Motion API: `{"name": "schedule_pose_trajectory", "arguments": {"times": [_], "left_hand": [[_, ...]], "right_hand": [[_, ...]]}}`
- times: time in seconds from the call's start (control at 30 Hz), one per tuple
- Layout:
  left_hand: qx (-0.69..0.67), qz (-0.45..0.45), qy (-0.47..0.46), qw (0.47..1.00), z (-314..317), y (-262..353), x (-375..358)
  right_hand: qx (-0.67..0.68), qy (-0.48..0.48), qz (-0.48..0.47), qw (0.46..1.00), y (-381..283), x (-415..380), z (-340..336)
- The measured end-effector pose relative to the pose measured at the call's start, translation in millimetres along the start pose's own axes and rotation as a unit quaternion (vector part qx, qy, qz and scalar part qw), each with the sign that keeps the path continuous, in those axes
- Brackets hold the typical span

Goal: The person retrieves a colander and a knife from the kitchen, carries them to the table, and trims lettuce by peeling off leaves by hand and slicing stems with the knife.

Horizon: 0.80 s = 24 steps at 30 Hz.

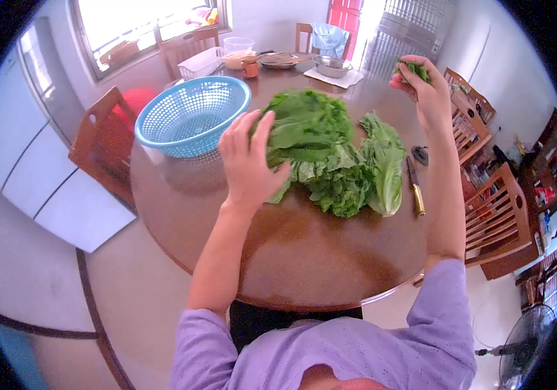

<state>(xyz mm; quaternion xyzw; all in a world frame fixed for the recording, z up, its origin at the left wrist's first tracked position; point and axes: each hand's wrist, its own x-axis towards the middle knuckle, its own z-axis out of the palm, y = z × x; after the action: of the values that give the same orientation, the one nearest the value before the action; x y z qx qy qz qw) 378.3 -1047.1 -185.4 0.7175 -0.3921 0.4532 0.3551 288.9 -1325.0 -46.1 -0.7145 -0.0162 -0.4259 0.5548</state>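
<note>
The left hand has its fingers held close together, cupped against the lettuce heaped mid-table. The right hand, raised above the table, pinches a leaf scrap (small, dark green). A blue colander stands left of the lettuce; a knife lies right.

Round table of dark wood, polished and glossy, with pale reflections. Blue basket of perforated plastic; lettuce leafy, crinkled and matt. Knife with brass-coloured handle, probably metal.
</note>
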Motion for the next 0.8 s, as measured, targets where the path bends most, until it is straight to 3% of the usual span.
{"name": "schedule_pose_trajectory", "arguments": {"times": [0.13, 0.17, 0.23, 0.27, 0.3, 0.33, 0.37, 0.4, 0.43, 0.53, 0.63, 0.73, 0.8], "left_hand": [[-0.161, -0.095, 0.078, 0.979, 8, -4, -1], [-0.237, -0.134, 0.08, 0.959, 12, -6, -4], [-0.375, -0.211, 0.084, 0.899, 16, -12, -10], [-0.414, -0.261, 0.05, 0.871, 9, -12, -9], [-0.555, -0.291, 0.029, 0.779, 11, -18, -10], [-0.679, -0.312, 0.009, 0.665, 15, -28, -13], [-0.782, -0.323, -0.013, 0.532, 15, -35, -14], [-0.845, -0.299, -0.019, 0.442, 7, -21, -5], [-0.86, -0.292, -0.019, 0.419, 4, -19, -1], [-0.894, -0.26, -0.021, 0.364, 2, -24, 0], [-0.914, -0.223, -0.047, 0.335, 6, -34, -7], [-0.934, -0.198, -0.1, 0.281, 4, -44, -8], [-0.943, -0.163, -0.144, 0.252, 8, -46, -7]], "right_hand": [[-0.129, -0.005, 0.023, 0.991, 63, 51, -51], [-0.224, 0.01, 0.008, 0.975, 81, 59, -61], [-0.402, 0.034, -0.022, 0.915, 124, 73, -76], [-0.473, 0.008, -0.114, 0.874, 162, 79, -90], [-0.535, -0.018, -0.205, 0.819, 203, 83, -107], [-0.56, -0.175, -0.132, 0.799, 238, 82, -127], [-0.552, -0.244, 0.001, 0.798, 230, 72, -119], [-0.548, -0.3, 0.134, 0.769, 223, 62, -111], [-0.508, -0.265, 0.322, 0.753, 175, 47, -88], [-0.54, -0.266, 0.282, 0.747, 165, 56, -88], [-0.7, -0.139, 0.012, 0.7, 191, 63, -92], [-0.64, -0.173, 0.098, 0.743, 128, 58, -38], [-0.379, -0.299, 0.022, 0.876, 93, 50, -8]]}}
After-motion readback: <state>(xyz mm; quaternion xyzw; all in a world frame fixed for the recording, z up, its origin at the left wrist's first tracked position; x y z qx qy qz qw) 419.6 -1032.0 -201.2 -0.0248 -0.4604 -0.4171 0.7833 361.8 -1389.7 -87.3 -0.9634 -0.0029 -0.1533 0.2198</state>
